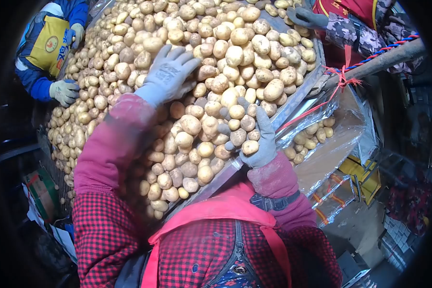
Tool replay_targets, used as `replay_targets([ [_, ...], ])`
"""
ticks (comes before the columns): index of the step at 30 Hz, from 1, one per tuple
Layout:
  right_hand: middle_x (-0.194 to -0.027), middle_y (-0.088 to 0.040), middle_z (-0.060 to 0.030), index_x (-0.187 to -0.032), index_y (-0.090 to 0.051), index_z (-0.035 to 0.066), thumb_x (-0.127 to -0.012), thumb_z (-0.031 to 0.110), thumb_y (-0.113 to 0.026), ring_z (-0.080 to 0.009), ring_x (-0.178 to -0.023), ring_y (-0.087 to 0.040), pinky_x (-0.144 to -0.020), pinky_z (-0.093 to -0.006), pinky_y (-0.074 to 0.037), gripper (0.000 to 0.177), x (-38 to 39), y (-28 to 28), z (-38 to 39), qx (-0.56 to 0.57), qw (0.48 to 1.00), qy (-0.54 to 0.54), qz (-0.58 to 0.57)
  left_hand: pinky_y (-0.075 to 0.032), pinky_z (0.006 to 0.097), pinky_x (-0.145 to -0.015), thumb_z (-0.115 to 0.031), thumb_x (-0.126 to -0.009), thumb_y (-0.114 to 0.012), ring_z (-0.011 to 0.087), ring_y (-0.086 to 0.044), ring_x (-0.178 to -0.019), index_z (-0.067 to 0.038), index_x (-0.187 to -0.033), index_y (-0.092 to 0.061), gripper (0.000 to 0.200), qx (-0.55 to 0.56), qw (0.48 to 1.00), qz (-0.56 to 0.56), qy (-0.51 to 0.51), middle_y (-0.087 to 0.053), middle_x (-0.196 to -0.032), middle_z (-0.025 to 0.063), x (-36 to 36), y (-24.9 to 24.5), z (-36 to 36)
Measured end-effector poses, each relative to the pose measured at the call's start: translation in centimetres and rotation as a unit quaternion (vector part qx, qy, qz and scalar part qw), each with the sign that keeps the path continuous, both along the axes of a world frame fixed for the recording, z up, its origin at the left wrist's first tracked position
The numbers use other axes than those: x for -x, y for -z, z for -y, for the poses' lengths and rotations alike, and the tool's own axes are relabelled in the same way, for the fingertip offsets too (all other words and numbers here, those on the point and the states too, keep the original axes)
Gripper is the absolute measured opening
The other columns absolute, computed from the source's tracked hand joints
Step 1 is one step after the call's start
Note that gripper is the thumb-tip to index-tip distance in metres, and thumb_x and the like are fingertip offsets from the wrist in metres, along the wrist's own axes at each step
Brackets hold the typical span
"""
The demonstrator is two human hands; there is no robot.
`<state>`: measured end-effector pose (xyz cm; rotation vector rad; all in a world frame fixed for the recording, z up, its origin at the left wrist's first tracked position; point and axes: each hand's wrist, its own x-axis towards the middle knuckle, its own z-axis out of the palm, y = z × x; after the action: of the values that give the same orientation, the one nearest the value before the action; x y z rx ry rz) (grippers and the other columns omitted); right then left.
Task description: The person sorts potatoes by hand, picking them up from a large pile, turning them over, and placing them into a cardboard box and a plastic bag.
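Potatoes (190,125) lie heaped on a sorting table, pale yellow to brown, some dusty with soil. My left hand (167,77), in a grey work glove, rests palm down on the heap with its fingers spread. Any potato beneath its palm is hidden. Near the table's metal edge (216,184), my right hand (260,144), gloved too, is turned palm up and cradles several small potatoes (247,123). Its fingers curve around them, partly covered by the potatoes.
Past the right edge stands a plastic-lined box (341,149) holding potatoes. A pole (384,58) with red twine (343,79) juts over it. Co-workers' gloved hands are at the heap's left (65,92) and top right (307,18). A yellow crate (365,177) sits lower right.
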<state>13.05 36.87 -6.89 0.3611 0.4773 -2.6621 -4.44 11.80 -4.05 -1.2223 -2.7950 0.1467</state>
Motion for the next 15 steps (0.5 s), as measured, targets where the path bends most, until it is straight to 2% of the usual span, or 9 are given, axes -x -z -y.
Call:
replay_targets([
  [2,-0.153,-0.053,-0.0205,-0.161,-0.038,0.011,-0.113,0.050,-0.028,-0.0365,-0.133,-0.061,-0.099,-0.0483,-0.062,0.062,0.0,0.7,-0.3,0.088,0.995,-0.023,-0.028,-0.036,0.0515,-0.116,-0.034,-0.085,-0.077,0.0297,-0.053,-0.132,-0.017,-0.139,-0.061,0.060,-0.010,1.000,-0.009,-0.023,-0.063,-0.137,0.0089,-0.5,1.0,-0.5],
  [3,-0.153,-0.053,-0.0205,-0.161,-0.038,0.011,-0.113,0.050,-0.028,-0.0365,-0.133,-0.061,-0.099,-0.0483,-0.062,0.062,0.2,0.8,-0.2,0.087,0.995,-0.023,-0.028,-0.037,0.0509,-0.114,-0.031,-0.084,-0.076,0.0294,-0.054,-0.130,-0.016,-0.139,-0.061,0.059,-0.021,0.999,-0.023,-0.038,-0.064,-0.134,0.0089,-0.3,1.4,-1.0],
  [4,-0.153,-0.053,-0.0211,-0.161,-0.038,0.011,-0.113,0.050,-0.028,-0.0372,-0.132,-0.062,-0.098,-0.0486,-0.062,0.062,0.1,0.8,-0.3,0.095,0.995,-0.021,-0.033,-0.039,0.0494,-0.110,-0.027,-0.082,-0.075,0.0296,-0.054,-0.125,-0.015,-0.130,-0.064,0.051,-0.006,0.999,-0.021,-0.043,-0.064,-0.126,0.0080,-0.1,1.8,-1.5],
  [6,-0.153,-0.053,-0.0217,-0.161,-0.038,0.011,-0.113,0.049,-0.029,-0.0379,-0.132,-0.062,-0.098,-0.0489,-0.062,0.062,-0.2,0.7,-0.2,0.102,0.994,-0.023,-0.036,-0.039,0.0491,-0.110,-0.025,-0.081,-0.074,0.0295,-0.055,-0.125,-0.015,-0.125,-0.065,0.045,0.015,0.999,0.001,-0.046,-0.064,-0.124,0.0073,0.5,1.1,-2.5],
  [8,-0.153,-0.053,-0.0223,-0.160,-0.039,0.011,-0.112,0.049,-0.030,-0.0392,-0.132,-0.062,-0.098,-0.0495,-0.062,0.062,-0.1,0.4,0.0,0.043,0.999,-0.007,-0.020,-0.039,0.0487,-0.109,-0.021,-0.082,-0.073,0.0290,-0.055,-0.125,-0.014,-0.112,-0.067,0.032,0.017,0.999,0.028,-0.039,-0.065,-0.120,0.0063,0.9,0.7,-2.6],
  [13,-0.152,-0.054,-0.0229,-0.159,-0.041,0.010,-0.113,0.048,-0.031,-0.0395,-0.132,-0.061,-0.100,-0.0508,-0.061,0.061,-0.1,0.3,0.2,0.015,1.000,0.008,0.008,-0.039,0.0492,-0.107,-0.020,-0.083,-0.073,0.0288,-0.054,-0.125,-0.014,-0.113,-0.066,0.031,-0.063,0.998,0.015,0.016,-0.065,-0.113,0.0074,0.3,2.4,-0.9],
  [15,-0.152,-0.054,-0.0228,-0.159,-0.041,0.009,-0.113,0.047,-0.031,-0.0391,-0.132,-0.061,-0.101,-0.0513,-0.060,0.061,-0.2,0.3,0.1,0.020,1.000,-0.005,0.001,-0.038,0.0493,-0.108,-0.020,-0.084,-0.073,0.0286,-0.055,-0.125,-0.015,-0.115,-0.066,0.032,-0.037,0.999,0.005,-0.035,-0.066,-0.112,0.0065,-0.1,2.4,-1.9],
])
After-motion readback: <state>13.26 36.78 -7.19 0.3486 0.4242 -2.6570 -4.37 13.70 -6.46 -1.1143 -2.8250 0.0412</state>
